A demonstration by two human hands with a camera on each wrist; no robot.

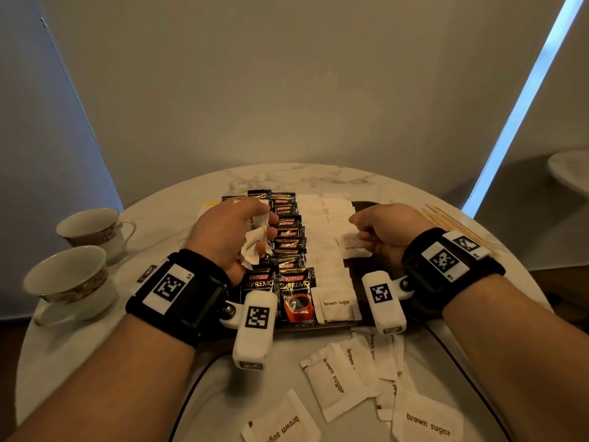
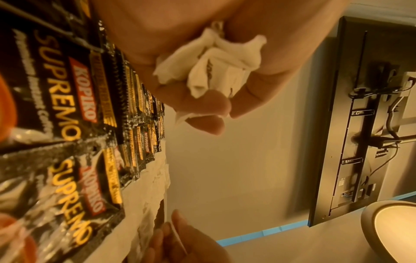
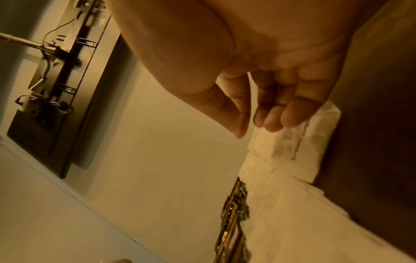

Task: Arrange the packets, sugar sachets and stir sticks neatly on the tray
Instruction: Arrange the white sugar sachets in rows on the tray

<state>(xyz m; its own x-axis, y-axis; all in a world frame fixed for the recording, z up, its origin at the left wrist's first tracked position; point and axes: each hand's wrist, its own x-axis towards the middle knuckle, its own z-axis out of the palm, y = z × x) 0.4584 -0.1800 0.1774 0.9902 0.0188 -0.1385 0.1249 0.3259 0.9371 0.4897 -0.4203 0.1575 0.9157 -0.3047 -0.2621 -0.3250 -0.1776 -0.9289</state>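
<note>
2 teacups (image 1: 86, 253) stand on the table, 2 columns of Kopiko coffee packets (image 1: 288, 247) lie on the tray; sachets and stir sticks (image 1: 452, 223) overlap, uncountable.

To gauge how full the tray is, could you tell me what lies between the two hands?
In the head view, between the left hand and right hand lie a Kopiko packet column and white sugar sachets.

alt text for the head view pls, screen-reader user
Left hand grips a bunch of white sugar sachets over rows of coffee packets on a dark tray; right hand hovers over a laid sachet. More sachets lie loose on the marble table.
</note>
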